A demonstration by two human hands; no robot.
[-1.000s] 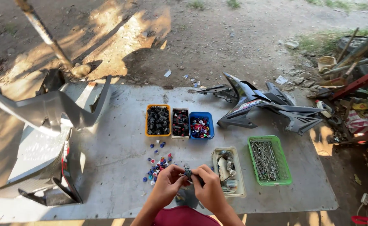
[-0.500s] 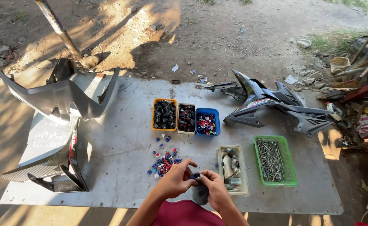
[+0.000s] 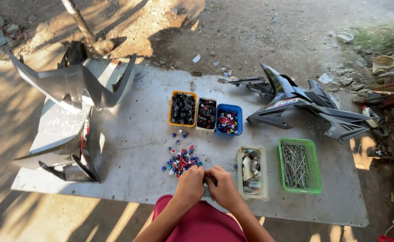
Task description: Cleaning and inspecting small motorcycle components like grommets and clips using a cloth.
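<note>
Outdoor repair yard on bare dirt: grey metal worktable (image 3: 129,148), black motorcycle fairings (image 3: 309,107), green basket of nails (image 3: 315,188).

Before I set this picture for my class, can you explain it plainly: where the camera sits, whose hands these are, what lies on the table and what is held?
The camera is worn on a person's head and looks down, so both hands are the wearer's own. The left hand and right hand meet at the near edge of a grey table, fingers pinched around something small and dark, too hidden to name. Just beyond lies a loose heap of small coloured pieces. Further back stand an orange tray, a white tray and a blue tray, all filled with small parts. To the right are a clear tray and a green basket of metal rods. Grey and black plastic body panels rest at both ends.
</note>
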